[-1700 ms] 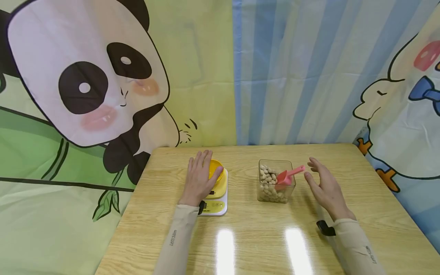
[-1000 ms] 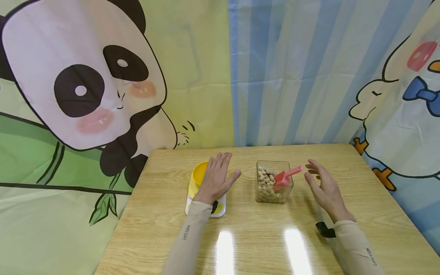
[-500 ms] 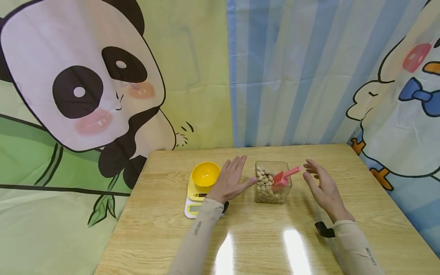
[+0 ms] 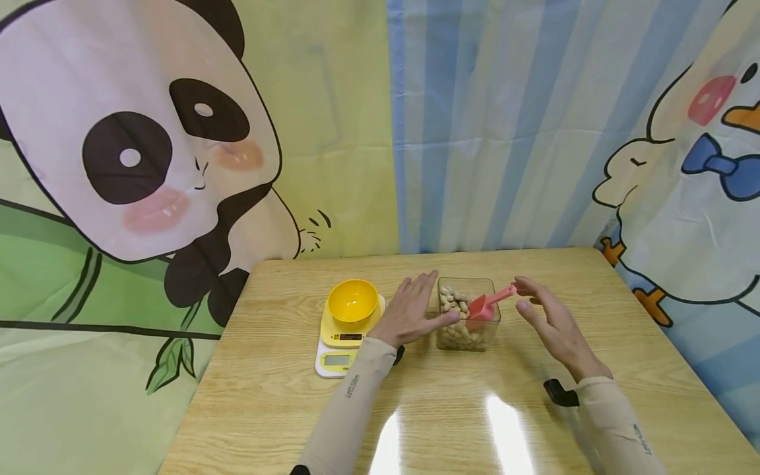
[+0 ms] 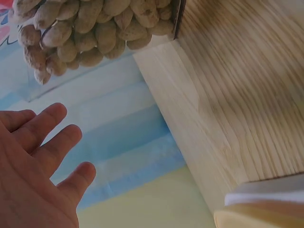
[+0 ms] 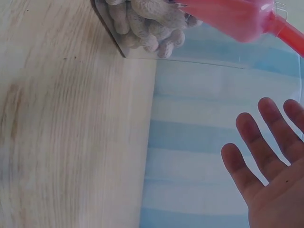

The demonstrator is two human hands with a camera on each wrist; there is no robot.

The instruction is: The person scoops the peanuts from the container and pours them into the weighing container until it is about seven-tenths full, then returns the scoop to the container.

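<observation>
A clear square container [image 4: 488,336] of unshelled peanuts [image 4: 460,338] stands on the table, a pink scoop [image 4: 482,307] resting in it with its handle leaning out to the right. My left hand [image 4: 410,313] is at the container's left side, fingers extended, its thumb overlapping the front wall in the head view. On the other side my right hand [image 4: 555,326] hovers near the scoop's handle, fingers spread and holding nothing. The left wrist view shows the left fingers [image 5: 57,142] spread beside the peanut-filled wall. Both palms face the container.
Left of the left hand, a yellow bowl [image 4: 353,301] sits on a yellow-and-white kitchen scale [image 4: 337,360]. The wooden table [image 4: 451,422] ends at the back against a printed curtain [image 4: 338,132] with panda and duck drawings.
My left hand has moved right, from over the yellow bowl to the peanut container's left side, uncovering the bowl and scale. The right hand has barely moved.
</observation>
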